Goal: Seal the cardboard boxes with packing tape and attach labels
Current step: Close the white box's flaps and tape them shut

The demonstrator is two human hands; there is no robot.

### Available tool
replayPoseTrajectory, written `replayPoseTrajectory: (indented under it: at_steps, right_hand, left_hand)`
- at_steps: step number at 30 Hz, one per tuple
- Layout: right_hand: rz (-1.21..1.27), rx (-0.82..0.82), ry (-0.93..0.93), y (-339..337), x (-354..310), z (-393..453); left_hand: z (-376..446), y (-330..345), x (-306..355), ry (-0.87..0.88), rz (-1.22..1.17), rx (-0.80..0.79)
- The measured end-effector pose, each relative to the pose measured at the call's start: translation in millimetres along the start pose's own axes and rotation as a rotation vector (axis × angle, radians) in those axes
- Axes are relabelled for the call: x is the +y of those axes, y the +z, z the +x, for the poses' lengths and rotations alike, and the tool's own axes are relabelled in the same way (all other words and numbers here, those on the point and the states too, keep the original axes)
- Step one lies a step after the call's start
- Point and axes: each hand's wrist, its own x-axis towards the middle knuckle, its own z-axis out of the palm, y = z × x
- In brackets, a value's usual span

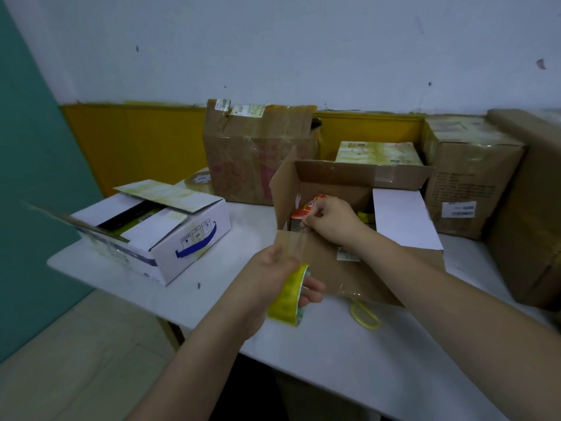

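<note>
- Pulling tape off the roll point(290, 294): left hand point(267, 281) is gripping the roll, fingers curled through its core, so it is staying put while the strip is paying out.
- Right hand point(329, 221) is pinching the free end of the clear strip point(299, 244) between thumb and fingers, lifting it up and away over the open box point(343, 268), likely to get enough length to span the seam.
- Box is sitting on the table point(349, 360) right in front, all flaps still open, a red pack point(306, 208) showing inside; nothing sealed here yet.
- Yellow scissors point(365, 316) are lying on the table, touching the box's near flap, handy for cutting the strip.
- White box point(170, 235) is waiting to the left, flaps open too.
- Spare tape roll point(198, 180) is lying behind the white box.
- Taped brown boxes point(467, 177) are standing at the back by the wall.
</note>
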Motion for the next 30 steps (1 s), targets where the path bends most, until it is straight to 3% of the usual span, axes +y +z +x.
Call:
replayPoseTrajectory:
  at_steps: [5, 14, 23, 28, 30]
  right_hand:
    - [-0.097, -0.011, 0.053, 0, -2, 0]
    - [-0.137, -0.232, 0.23, 0, -10, 7]
    - [-0.177, -0.232, 0.211, 0, -3, 17]
    - [-0.305, -0.363, 0.247, -10, 0, 24]
    - [-0.337, -0.366, 0.171, -12, 4, 25]
  left_hand:
    - [-3, 0, -12, -0.016, -0.019, 0.017]
    - [6, -8, -36, -0.206, -0.057, 0.048]
    - [15, -13, -35, -0.324, -0.305, -0.015]
    - [15, -18, -37, -0.349, -0.378, -0.055]
    - [15, -18, -37, -0.35, -0.4, -0.054]
